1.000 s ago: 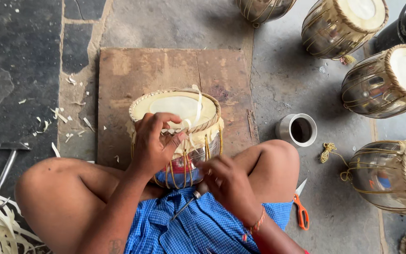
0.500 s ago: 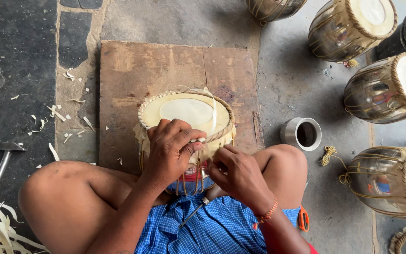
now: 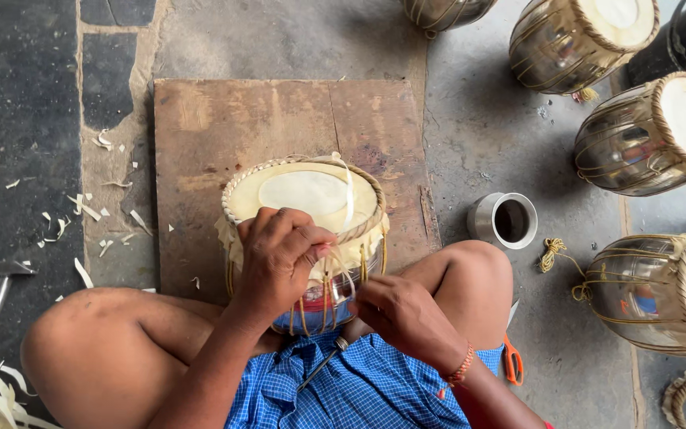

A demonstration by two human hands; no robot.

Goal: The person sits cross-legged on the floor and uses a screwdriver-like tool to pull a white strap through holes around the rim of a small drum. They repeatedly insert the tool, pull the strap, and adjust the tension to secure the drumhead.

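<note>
While the drum (image 3: pixel 305 230) sits at the board's (image 3: pixel 200 135) near edge, left hand (image 3: pixel 279 258) curls over its rim pinching a strap (image 3: pixel 348 193); right hand (image 3: pixel 402 314) grips a tool (image 3: pixel 323 365). Lacing seems underway; tightening needs steady pull.

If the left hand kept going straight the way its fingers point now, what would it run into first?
The left hand already rests on the near rim of the drum, fingers curled toward the right hand. Pushed on, it would probably meet the lacing straps on the drum's side first; depth is unclear.
</note>
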